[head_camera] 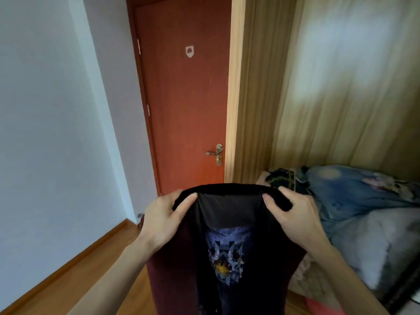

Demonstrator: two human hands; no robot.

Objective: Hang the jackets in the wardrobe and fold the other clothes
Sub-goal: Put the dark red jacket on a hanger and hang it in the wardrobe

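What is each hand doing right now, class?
Left hand: grips the fuzzy black collar of the dark jacket with printed lining.
Right hand: grips the same collar's other end.

Soft, even daylight fills the room, moderately bright. A pale, washed-out patch of light glows on the wooden wardrobe panel at the far right, smeared and out of focus. The white wall on the left carries a cool bluish cast without hard shadows. The red door darkens toward its top. Straight edges bow outward at the frame's borders from the wide lens. The near dark garment loses detail in shadow.
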